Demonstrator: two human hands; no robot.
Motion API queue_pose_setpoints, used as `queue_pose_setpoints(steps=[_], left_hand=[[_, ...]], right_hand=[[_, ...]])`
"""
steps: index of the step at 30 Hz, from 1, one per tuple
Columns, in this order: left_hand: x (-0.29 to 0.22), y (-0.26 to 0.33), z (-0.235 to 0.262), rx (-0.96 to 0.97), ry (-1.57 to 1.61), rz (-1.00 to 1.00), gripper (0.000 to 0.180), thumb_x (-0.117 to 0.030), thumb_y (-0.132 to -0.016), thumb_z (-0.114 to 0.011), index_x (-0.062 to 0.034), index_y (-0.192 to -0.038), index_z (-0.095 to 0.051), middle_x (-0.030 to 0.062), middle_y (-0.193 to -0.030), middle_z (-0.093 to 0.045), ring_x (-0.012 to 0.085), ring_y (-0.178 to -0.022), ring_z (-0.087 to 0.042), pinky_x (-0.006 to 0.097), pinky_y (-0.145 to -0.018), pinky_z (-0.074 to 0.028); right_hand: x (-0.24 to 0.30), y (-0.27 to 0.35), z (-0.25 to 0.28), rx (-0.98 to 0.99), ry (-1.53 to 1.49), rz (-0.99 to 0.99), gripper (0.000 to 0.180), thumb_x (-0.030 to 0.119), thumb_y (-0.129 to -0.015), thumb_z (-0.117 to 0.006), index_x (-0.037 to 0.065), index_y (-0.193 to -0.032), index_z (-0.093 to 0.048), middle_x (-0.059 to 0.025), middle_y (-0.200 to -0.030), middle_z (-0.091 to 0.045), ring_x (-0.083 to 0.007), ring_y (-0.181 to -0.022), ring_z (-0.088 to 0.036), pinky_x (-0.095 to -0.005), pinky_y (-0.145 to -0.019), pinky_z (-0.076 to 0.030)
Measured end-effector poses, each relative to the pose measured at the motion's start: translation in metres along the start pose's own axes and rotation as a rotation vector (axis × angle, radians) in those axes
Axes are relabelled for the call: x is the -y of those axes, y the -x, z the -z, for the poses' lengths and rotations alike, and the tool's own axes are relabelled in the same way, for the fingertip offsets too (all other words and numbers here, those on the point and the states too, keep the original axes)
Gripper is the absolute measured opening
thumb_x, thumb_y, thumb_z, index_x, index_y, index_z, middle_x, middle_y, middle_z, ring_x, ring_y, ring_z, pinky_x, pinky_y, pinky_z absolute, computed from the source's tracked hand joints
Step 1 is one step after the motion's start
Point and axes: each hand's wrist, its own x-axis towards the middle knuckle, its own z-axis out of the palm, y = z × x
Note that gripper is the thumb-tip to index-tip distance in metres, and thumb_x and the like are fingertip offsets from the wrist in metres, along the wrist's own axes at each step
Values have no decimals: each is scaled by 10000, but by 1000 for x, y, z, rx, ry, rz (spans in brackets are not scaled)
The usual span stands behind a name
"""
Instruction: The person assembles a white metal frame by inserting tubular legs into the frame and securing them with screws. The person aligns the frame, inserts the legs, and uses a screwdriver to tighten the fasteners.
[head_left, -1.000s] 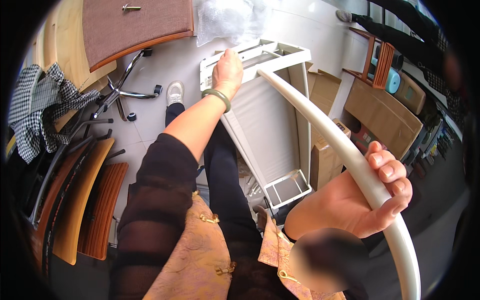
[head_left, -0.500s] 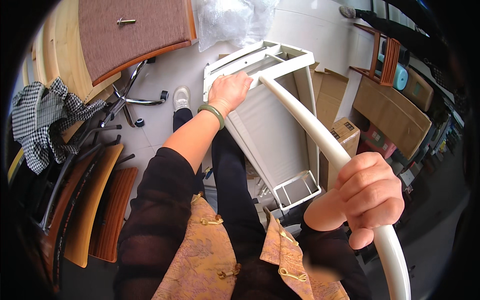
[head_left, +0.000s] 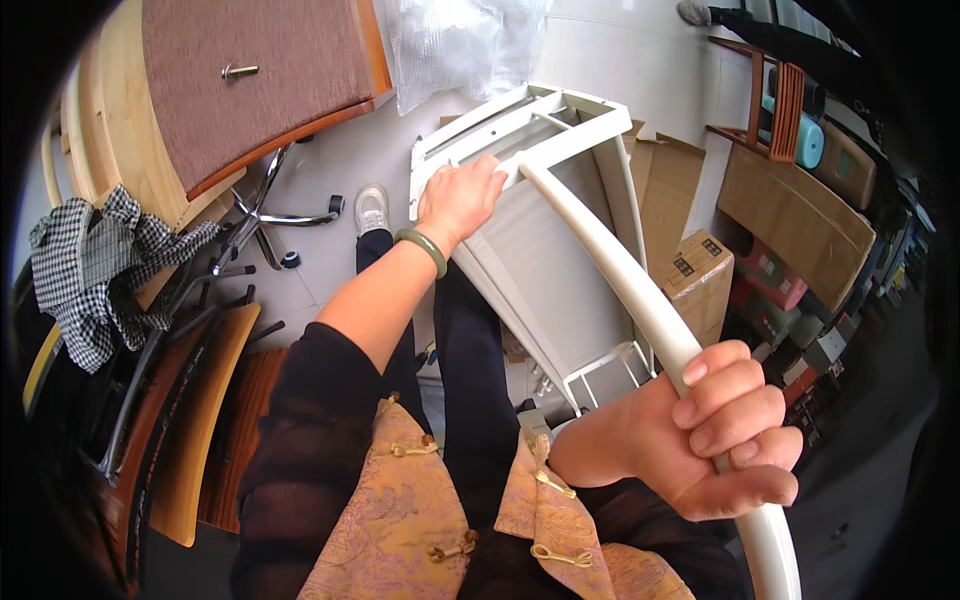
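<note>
A white furniture frame (head_left: 560, 250) with a flat panel leans upright in front of my legs. My left hand (head_left: 458, 200), a green bangle on its wrist, grips the frame's top rail on its left side. My right hand (head_left: 705, 430) is closed around a long curved white bar (head_left: 625, 275). The bar runs from the lower right up to the frame's top, where its far end meets the rail beside my left hand.
A chair seat with brown fabric (head_left: 245, 75) lies upturned at the upper left, its chrome star base (head_left: 270, 215) below it. Bent wooden chair parts (head_left: 195, 420) and a checked cloth (head_left: 95, 265) lie left. Cardboard boxes (head_left: 700, 270) and plastic wrap (head_left: 450, 40) lie beyond the frame.
My right hand has closed fully around the curved bar. My left hand has slid along the frame's top rail toward the bar's end.
</note>
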Motion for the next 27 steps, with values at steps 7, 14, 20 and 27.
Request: queue_pose_setpoints(steps=[7,14,20,27], left_hand=[[-93,46,22,-535,476,-677,387,-262,-784,-654,-81,-1102,-527,89,-1045,-593,278,-933,-577,429,-893,-405],[-218,105,79,-788,904,-718,102,-105,-700,-606,-75,-739,-517,31,-714,-476,209,-683,-530,359,-734,-470],[-226,103,93,-746,796,-759,204,-139,-601,-613,-100,-558,-417,7,-554,-390,158,-498,-438,282,-482,-314],[-199,75,119,-20,591,-1045,164,-170,-554,-641,-79,-538,-506,62,-483,-473,221,-452,-524,320,-413,-381]], right_hand=[[-1,6,1,-6,-27,13,405,471,-952,-446,131,-733,-409,22,-542,-397,-109,-460,-403,-294,-560,-420],[36,-52,15,353,-357,93,259,303,-820,-630,159,-691,-459,47,-519,-434,-85,-436,-427,-260,-489,-380],[91,-103,12,926,-871,63,232,50,-754,-555,181,-606,-433,62,-511,-471,-67,-418,-477,-234,-392,-368],[100,-64,16,361,-370,215,164,133,-882,-514,160,-768,-399,78,-595,-414,-50,-484,-441,-200,-473,-354]])
